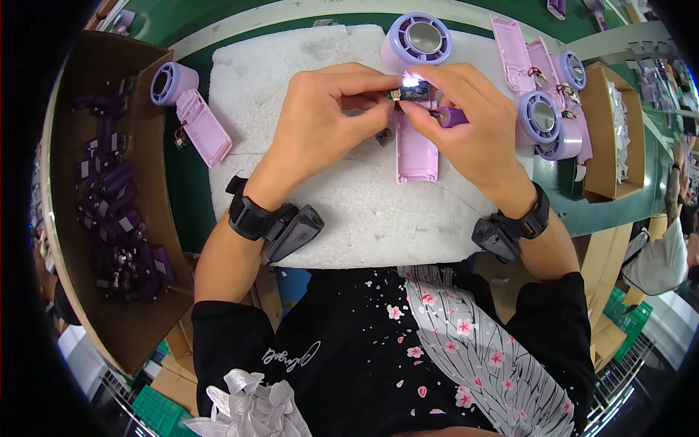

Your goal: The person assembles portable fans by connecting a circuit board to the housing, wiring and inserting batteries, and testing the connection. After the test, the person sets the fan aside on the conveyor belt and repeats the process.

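Rough white foam mat (349, 211); glossy lilac plastic handle shell (416, 154); matt cardboard box (73, 182)

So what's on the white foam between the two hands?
In the head view, a pink fan shell half lies open on the white foam pad between the left hand and right hand, beside a small dark part.

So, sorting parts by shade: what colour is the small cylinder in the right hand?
Purple: the small purple cylinder, seen in the head view.
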Demonstrator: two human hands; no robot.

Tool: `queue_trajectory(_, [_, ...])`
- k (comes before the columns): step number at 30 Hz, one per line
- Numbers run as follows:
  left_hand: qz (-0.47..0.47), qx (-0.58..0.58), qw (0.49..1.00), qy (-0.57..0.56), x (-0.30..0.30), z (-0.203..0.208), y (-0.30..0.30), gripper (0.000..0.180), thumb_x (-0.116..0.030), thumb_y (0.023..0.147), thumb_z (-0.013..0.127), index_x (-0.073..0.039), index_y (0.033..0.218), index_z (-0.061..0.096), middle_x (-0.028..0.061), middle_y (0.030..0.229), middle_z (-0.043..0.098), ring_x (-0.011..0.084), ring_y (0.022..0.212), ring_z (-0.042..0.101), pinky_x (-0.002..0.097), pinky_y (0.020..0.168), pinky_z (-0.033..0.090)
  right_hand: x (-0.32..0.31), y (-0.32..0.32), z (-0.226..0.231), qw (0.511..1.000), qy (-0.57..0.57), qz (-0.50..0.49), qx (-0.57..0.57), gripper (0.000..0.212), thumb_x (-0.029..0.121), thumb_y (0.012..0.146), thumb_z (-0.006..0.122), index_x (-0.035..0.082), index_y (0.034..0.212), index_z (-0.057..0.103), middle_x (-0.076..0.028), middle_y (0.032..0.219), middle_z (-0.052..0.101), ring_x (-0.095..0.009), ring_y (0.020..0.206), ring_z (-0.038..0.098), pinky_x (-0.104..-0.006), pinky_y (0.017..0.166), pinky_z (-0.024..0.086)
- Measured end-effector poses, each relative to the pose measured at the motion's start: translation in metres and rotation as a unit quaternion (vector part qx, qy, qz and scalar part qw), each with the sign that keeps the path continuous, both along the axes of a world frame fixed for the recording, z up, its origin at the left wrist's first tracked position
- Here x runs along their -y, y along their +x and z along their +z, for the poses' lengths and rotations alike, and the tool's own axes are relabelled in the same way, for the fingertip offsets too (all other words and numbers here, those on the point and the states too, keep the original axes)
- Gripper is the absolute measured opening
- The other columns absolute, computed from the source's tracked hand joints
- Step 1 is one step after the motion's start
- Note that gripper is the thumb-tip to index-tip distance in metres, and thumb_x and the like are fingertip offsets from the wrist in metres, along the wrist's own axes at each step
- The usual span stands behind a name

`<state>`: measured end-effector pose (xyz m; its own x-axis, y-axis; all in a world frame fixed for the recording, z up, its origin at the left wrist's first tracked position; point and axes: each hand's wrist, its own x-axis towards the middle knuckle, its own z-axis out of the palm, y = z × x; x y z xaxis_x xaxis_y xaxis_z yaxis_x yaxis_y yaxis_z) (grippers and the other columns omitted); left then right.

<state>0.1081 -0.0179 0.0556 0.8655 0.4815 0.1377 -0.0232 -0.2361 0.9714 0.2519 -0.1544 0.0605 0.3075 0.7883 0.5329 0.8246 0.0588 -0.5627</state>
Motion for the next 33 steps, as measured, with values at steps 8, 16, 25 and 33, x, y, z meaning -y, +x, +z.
queue_trajectory(8, [0.011,-0.005,1.000,0.011,0.000,-0.004,0.001,0.025,0.000,0.080,0.066,0.004,0.104,0.071,0.0103,0.091,0.071,0.0124,0.074,0.067,0.0240,0.068,0.054,-0.001,0.003,-0.004,1.000,-0.002,0.005,0.015,0.035,0.008,0.070,0.081,0.009,0.104,0.074,-0.003,0.087,0.066,-0.013,0.069,0.063,-0.0236,0.058,0.050])
queue_trajectory(16, [0.016,-0.022,0.998,0.055,0.002,-0.002,0.000,0.024,-0.002,0.080,0.067,0.002,0.102,0.072,0.0100,0.087,0.070,0.0118,0.072,0.066,0.0233,0.066,0.053,-0.001,0.000,-0.004,1.000,0.001,-0.005,0.006,0.032,0.009,0.070,0.081,0.009,0.101,0.074,-0.003,0.085,0.066,-0.012,0.068,0.063,-0.0232,0.057,0.049])
queue_trajectory(25, [0.000,-0.007,0.997,-0.072,0.000,-0.012,0.002,0.028,-0.002,0.080,0.064,0.002,0.108,0.069,0.0086,0.087,0.067,0.0107,0.073,0.064,0.0233,0.069,0.053,-0.002,0.001,-0.001,0.998,-0.005,-0.002,-0.055,0.026,0.009,0.073,0.079,0.006,0.099,0.074,-0.003,0.081,0.065,-0.010,0.063,0.057,-0.0217,0.055,0.044])
queue_trajectory(33, [-0.053,-0.054,0.994,-0.077,0.007,-0.003,0.001,0.039,0.000,0.083,0.061,0.001,0.122,0.059,0.0068,0.087,0.063,0.0099,0.077,0.063,0.0240,0.073,0.053,0.005,0.002,0.008,0.990,-0.081,-0.038,-0.111,0.019,0.010,0.078,0.076,0.003,0.095,0.071,-0.003,0.079,0.062,-0.007,0.062,0.052,-0.0208,0.055,0.040])
